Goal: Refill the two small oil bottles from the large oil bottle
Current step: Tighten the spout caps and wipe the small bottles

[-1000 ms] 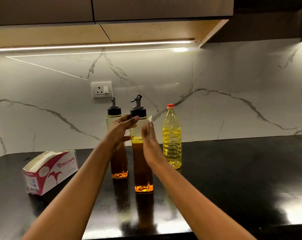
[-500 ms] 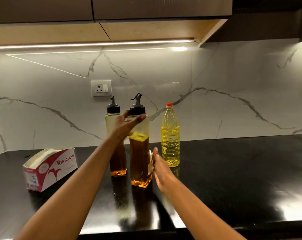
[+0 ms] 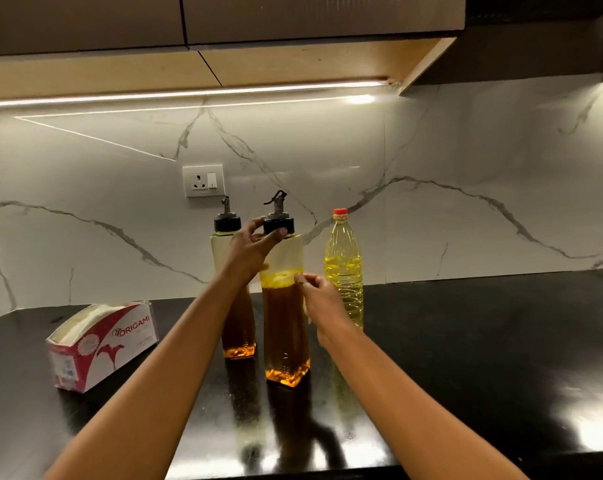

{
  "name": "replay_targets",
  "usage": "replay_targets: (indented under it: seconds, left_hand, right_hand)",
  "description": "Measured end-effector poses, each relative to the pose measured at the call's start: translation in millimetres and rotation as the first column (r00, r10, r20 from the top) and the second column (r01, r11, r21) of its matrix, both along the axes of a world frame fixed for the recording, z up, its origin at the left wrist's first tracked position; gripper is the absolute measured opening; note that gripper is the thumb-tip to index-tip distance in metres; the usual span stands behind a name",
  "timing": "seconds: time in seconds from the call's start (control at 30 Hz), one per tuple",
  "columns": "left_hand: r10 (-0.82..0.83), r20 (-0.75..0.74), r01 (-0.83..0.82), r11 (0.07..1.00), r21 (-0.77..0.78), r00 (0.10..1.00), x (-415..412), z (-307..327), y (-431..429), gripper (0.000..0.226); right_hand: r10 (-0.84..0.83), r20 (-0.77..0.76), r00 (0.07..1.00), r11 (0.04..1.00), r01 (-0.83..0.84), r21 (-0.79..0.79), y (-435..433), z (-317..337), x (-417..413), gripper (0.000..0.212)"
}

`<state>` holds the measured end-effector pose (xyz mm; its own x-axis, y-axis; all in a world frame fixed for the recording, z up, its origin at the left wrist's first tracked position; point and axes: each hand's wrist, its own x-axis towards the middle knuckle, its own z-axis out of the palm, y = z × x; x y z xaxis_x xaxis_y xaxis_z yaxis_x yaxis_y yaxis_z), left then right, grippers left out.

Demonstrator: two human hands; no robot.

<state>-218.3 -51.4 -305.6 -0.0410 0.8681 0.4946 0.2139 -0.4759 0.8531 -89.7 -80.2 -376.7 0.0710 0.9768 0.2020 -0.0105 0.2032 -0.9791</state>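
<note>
Left hand (image 3: pixel 248 251) grips the near small bottle (image 3: pixel 286 327) by its neck, while right hand (image 3: pixel 319 301), grasp unclear, touches its side, nearer the upright big bottle (image 3: pixel 343 268) just rightward.

Kitchen counter beneath wall cabinets.
A red-and-white tissue box (image 3: pixel 101 344) sits on the black countertop (image 3: pixel 483 358); a white wall socket (image 3: pixel 203 180) is set in the marble backsplash (image 3: pixel 466 188).

A white marble backsplash (image 3: pixel 466 168) with grey veins runs behind a glossy black countertop (image 3: pixel 501 358). A white wall socket (image 3: pixel 204 180) sits in it. Above, an LED strip (image 3: pixel 189 95) glows beneath dark upper cabinets (image 3: pixel 293 19).
</note>
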Motion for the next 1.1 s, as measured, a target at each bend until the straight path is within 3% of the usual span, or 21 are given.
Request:
replay_targets:
  seconds: [0.07,0.13,0.2,0.3,0.37,0.47,0.67,0.73,0.83,0.93,1.0,1.1]
  left_hand:
    - [0.041,-0.026,-0.04,0.998,0.048,0.999,3.2,-1.4,0.5,0.04]
    - [0.09,-0.088,-0.082,0.992,0.094,0.992,4.9,-6.7,2.4,0.047]
    - [0.093,-0.139,-0.079,0.992,0.097,0.986,7.0,-12.2,1.5,0.054]
    - [0.004,-0.108,0.003,0.998,0.07,0.994,1.0,-14.5,0.7,0.044]
    - [-0.092,-0.05,0.094,0.994,0.049,0.994,-8.2,-15.1,-1.6,0.036]
    - [-0.183,0.021,0.183,0.983,0.017,0.983,-15.2,-14.3,-1.9,0.016]
    - [-0.214,0.026,0.215,0.976,-0.025,0.976,-17.9,-12.7,-5.4,0.023]
    - [-0.222,0.044,0.223,0.974,-0.023,0.974,-18.5,-14.6,-5.2,0.033]
    - [-0.247,0.089,0.25,0.968,-0.022,0.965,-16.3,-14.8,-6.9,0.055]
    - [-0.266,0.107,0.27,0.963,-0.022,0.958,-14.8,-15.4,-8.8,0.051]
    - [-0.262,0.113,0.266,0.964,-0.021,0.958,-14.2,-15.9,-8.4,0.047]
    - [-0.24,0.122,0.243,0.97,-0.012,0.963,-13.1,-16.2,-6.0,0.039]
  right_hand:
    - [-0.024,-0.022,0.999,0.999,0.023,-0.035,-1.2,-15.9,-2.2,0.017]
    - [-0.034,-0.008,0.999,0.995,0.033,-0.09,1.0,-37.0,-5.1,0.011]
    - [0.032,0.003,0.999,0.984,-0.031,-0.175,3.6,-60.4,-9.6,0.024]
    - [0.091,-0.109,0.99,0.938,-0.122,-0.324,8.2,-87.5,-15.6,0.055]
    - [0.081,-0.193,0.978,0.915,-0.149,-0.374,6.4,-89.1,-11.7,0.061]
    - [0.154,-0.329,0.932,0.925,-0.253,-0.283,-2.2,-51.0,-7.1,0.058]
    - [0.256,-0.237,0.937,0.966,-0.236,0.106,-6.8,65.4,-14.0,0.064]
    - [0.249,-0.198,0.948,0.968,-0.237,0.086,-12.4,54.1,-16.9,0.063]
    - [0.194,-0.108,0.975,0.973,-0.206,-0.109,-11.9,-19.8,-18.1,0.066]
    - [0.2,-0.248,0.948,0.891,-0.281,-0.356,-15.6,-64.1,-13.3,0.07]
    - [0.237,-0.307,0.922,0.876,-0.339,-0.342,-16.1,-41.3,-10.6,0.072]
    - [0.329,-0.313,0.891,0.913,-0.385,-0.134,-5.7,29.1,-9.4,0.076]
